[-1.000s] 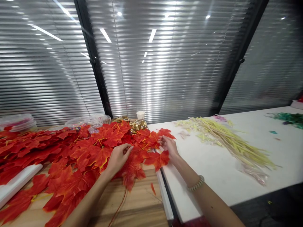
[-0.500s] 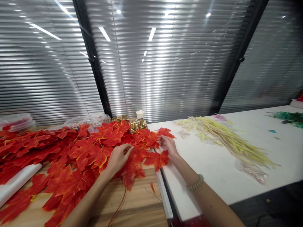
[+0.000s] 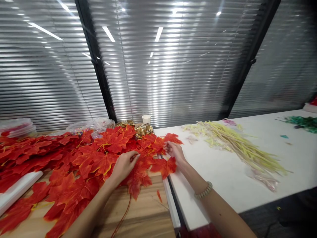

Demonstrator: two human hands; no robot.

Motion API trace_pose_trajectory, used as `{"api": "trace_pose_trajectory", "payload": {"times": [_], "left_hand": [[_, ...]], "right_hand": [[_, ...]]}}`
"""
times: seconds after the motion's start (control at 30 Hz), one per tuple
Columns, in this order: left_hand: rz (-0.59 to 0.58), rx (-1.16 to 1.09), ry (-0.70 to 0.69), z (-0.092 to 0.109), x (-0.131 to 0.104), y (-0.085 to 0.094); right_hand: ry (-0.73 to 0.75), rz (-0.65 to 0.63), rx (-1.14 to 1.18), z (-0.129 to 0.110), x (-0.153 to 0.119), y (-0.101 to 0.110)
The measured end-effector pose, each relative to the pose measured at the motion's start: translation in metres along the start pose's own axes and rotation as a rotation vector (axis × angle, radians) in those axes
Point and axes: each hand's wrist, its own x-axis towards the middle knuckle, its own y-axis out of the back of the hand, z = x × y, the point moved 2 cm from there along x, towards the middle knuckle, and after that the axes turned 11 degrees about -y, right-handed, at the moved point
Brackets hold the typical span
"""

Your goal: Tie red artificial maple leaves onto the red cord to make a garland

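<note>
My left hand (image 3: 125, 166) is closed in a pinch, thumb against fingers, just above a red artificial maple leaf (image 3: 140, 177). Whatever sits between its fingertips is too small to make out. My right hand (image 3: 175, 152), a beaded bracelet (image 3: 204, 191) on its wrist, has its fingers curled together beside another red maple leaf (image 3: 172, 138). What it grips is hidden. Below it lies one more maple leaf (image 3: 165, 168), reaching across the seam between two tables. A thin red cord (image 3: 123, 215) runs down from the leaf under my left hand.
A large heap of red maple leaves (image 3: 81, 158) covers the wooden table (image 3: 146, 215). Behind it are gold wrappers (image 3: 144, 131), a paper cup (image 3: 146, 119) and plastic tubs (image 3: 18, 127). Yellow strips (image 3: 237, 142) and green tinsel (image 3: 303, 123) lie on the white table (image 3: 205, 172).
The view has shifted very slightly. Both hands keep nearly the same pose and place, and the leaves have hardly moved.
</note>
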Motion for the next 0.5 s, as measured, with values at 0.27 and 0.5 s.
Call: {"api": "trace_pose_trajectory", "payload": {"times": [0.27, 0.5], "left_hand": [[-0.028, 0.019, -0.013, 0.0009, 0.0001, -0.0017], [-0.038, 0.029, -0.022, 0.0013, 0.0000, -0.0023]], "right_hand": [[-0.003, 0.002, -0.019, -0.0002, -0.0020, -0.0002], [-0.011, 0.001, -0.038, -0.0029, -0.0091, -0.0048]]}}
